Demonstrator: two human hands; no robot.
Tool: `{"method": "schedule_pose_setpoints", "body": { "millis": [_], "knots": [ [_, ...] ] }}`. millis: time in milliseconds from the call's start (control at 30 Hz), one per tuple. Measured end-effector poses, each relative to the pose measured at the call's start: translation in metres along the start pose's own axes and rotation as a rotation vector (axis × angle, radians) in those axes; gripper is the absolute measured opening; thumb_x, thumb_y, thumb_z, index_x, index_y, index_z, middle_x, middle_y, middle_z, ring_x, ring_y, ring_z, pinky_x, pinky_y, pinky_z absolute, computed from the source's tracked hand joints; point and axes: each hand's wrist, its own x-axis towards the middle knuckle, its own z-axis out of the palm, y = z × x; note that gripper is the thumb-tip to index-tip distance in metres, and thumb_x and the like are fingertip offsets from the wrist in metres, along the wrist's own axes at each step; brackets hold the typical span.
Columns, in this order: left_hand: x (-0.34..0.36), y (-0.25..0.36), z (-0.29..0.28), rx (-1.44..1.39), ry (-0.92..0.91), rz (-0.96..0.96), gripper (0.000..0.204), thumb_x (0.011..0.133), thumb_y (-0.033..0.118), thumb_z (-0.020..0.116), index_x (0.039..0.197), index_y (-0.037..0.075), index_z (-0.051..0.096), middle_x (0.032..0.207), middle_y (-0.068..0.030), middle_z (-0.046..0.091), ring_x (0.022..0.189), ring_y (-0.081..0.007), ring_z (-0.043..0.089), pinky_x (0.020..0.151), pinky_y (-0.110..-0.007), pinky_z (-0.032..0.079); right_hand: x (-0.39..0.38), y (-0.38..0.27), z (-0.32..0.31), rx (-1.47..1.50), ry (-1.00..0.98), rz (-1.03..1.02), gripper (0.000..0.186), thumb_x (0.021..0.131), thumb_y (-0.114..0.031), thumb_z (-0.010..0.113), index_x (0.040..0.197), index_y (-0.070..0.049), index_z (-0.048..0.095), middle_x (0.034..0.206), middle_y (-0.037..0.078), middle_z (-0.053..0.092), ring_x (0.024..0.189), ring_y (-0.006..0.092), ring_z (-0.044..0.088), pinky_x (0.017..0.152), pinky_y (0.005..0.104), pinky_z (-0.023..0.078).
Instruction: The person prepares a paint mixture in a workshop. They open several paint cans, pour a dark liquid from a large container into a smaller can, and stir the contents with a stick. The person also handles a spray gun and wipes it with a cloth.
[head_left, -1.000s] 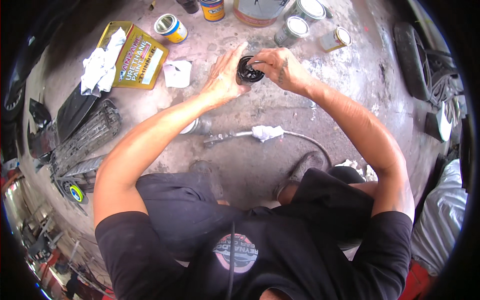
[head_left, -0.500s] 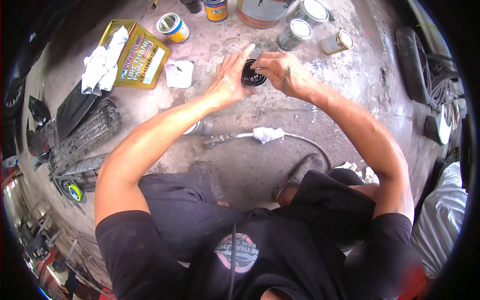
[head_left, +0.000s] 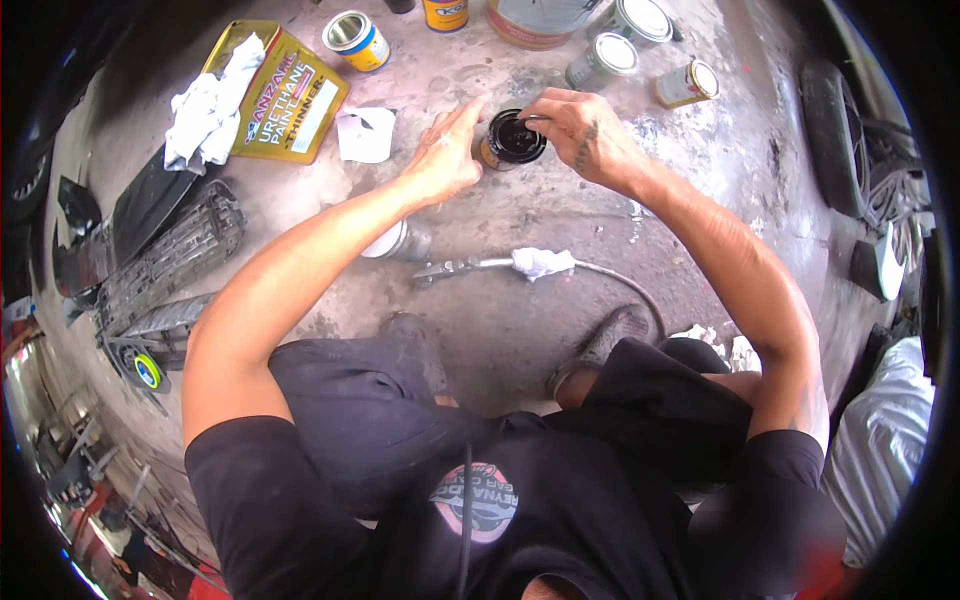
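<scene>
A small round can (head_left: 489, 153) with a black-coated rim and dark liquid inside stands on the concrete floor. Over its right edge, the fingers of my right hand (head_left: 583, 132) pinch something thin and greyish at the can's mouth; too little of it shows to name it. My left hand (head_left: 447, 152) is just left of the can, apart from it, fingers stretched out and holding nothing. A white sheet of paper (head_left: 365, 136) lies on the floor left of that hand.
A gold thinner tin (head_left: 290, 110) with a crumpled white cloth (head_left: 213, 105) stands at the far left. Beyond are an open yellow-blue can (head_left: 357, 42) and lidded cans (head_left: 603, 60). Nearer, a spray gun (head_left: 462, 267) with a hose (head_left: 625, 280) lies beside a clear cup (head_left: 405, 240).
My left hand has let go of the can and drawn back to the left. My right hand stays at the can's rim, shifted slightly right. The view has shifted slightly.
</scene>
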Motion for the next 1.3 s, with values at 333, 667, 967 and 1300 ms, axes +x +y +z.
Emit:
{"method": "schedule_pose_setpoints", "body": {
  "millis": [333, 667, 967, 1300],
  "knots": [
    [0.018, -0.030, -0.005, 0.002, -0.124, 0.220, 0.077, 0.071, -0.004, 0.060, 0.147, 0.002, 0.052, 0.140, -0.0228, 0.058, 0.134, -0.0361, 0.053, 0.116, -0.042, 0.041, 0.013, -0.005, -0.016, 0.245, -0.260, 0.409, 0.019, 0.091, -0.011, 0.067, 0.106, -0.001, 0.074, 0.093, 0.020, 0.073, 0.083, 0.0315, 0.072, 0.078, 0.0388, 0.056],
    [0.064, -0.049, -0.007, -0.211, -0.484, 0.190, 0.090, 0.060, -0.001, 0.079, 0.146, 0.013, 0.057, 0.140, -0.0122, 0.063, 0.132, -0.0239, 0.057, 0.111, -0.037, 0.044, 0.008, -0.001, 0.008, 0.237, -0.093, 0.165, 0.014, 0.094, -0.006, 0.064, 0.103, 0.002, 0.072, 0.081, 0.014, 0.067, 0.061, 0.0203, 0.064, 0.060, 0.0343, 0.052],
    [0.049, -0.045, 0.007, -0.295, -0.434, 0.197, 0.083, 0.060, 0.010, 0.091, 0.138, 0.015, 0.062, 0.127, -0.0110, 0.070, 0.123, -0.0273, 0.063, 0.105, -0.039, 0.049, 0.002, -0.005, -0.006, 0.060, -0.167, 0.195, 0.015, 0.089, -0.005, 0.067, 0.100, 0.001, 0.073, 0.095, 0.019, 0.072, 0.086, 0.0380, 0.071, 0.077, 0.0429, 0.058],
    [0.038, -0.042, 0.005, -0.162, -0.318, 0.264, 0.070, 0.067, 0.016, 0.087, 0.133, 0.013, 0.063, 0.124, -0.0113, 0.070, 0.120, -0.0311, 0.064, 0.104, -0.042, 0.050, -0.003, -0.008, 0.001, 0.108, -0.190, 0.112, 0.014, 0.090, -0.005, 0.066, 0.099, 0.000, 0.073, 0.097, 0.016, 0.072, 0.084, 0.0368, 0.071, 0.075, 0.0428, 0.059]
  ]
}}
